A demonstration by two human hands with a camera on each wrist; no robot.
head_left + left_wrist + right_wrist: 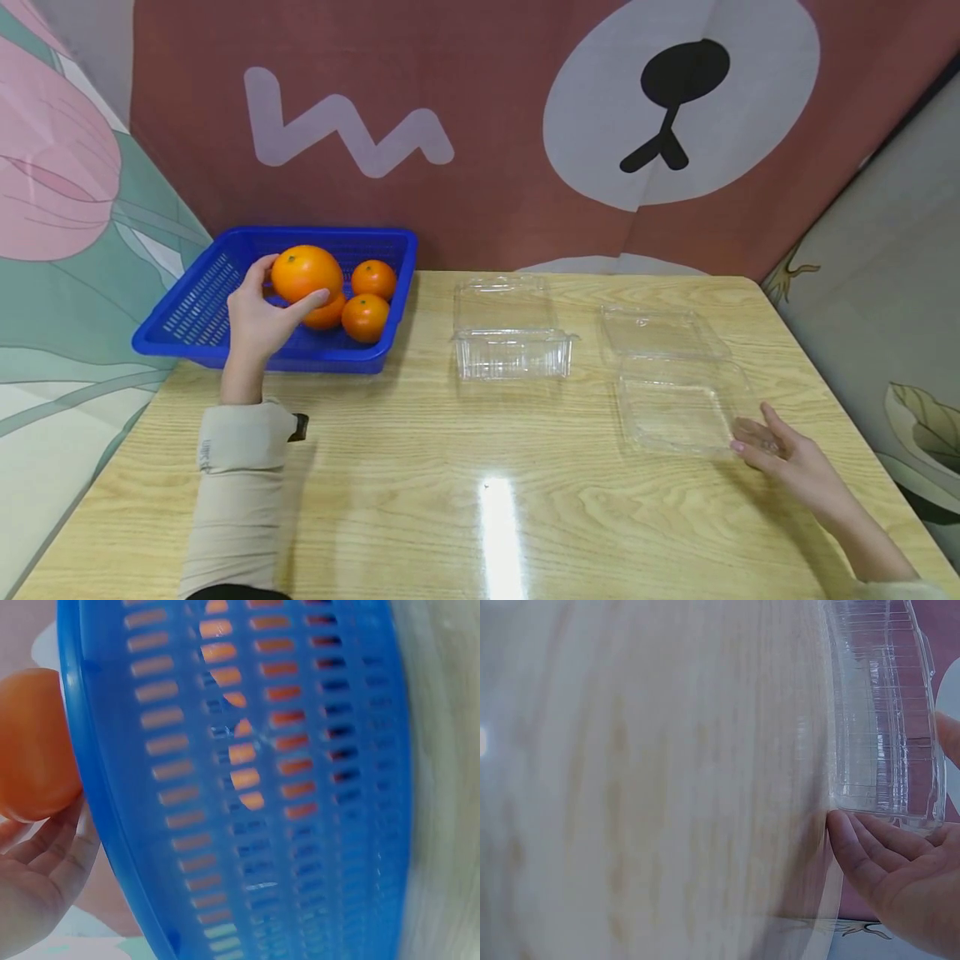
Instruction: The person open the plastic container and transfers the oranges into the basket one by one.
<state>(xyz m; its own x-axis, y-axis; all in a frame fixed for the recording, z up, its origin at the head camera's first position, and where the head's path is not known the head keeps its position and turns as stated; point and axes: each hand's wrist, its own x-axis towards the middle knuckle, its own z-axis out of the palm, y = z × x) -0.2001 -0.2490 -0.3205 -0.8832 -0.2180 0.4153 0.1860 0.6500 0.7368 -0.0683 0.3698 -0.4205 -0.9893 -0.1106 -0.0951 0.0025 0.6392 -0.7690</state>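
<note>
My left hand (pixel 258 317) grips an orange (pixel 306 273) between thumb and fingers, over the blue plastic basket (pixel 300 364). Below it, several more oranges lie in the basket, among them a front one (pixel 365 318) and one behind it (pixel 373 280). From the left wrist view, the held orange (pixel 36 742) shows beyond the basket rim. On the right, my right hand (pixel 795 458) touches the front right corner of a clear plastic box (pixel 675 417) with its lid laid back. In the right wrist view, extended fingers (pixel 862 851) lie low against the box's side, thumb apart near the rim.
A second clear box (pixel 513 357), lid raised behind it, stands mid-table between the basket and the first box. The wooden table (pixel 420 475) reaches back to a printed cloth wall (pixel 487 217). Patterned cloth also flanks both sides.
</note>
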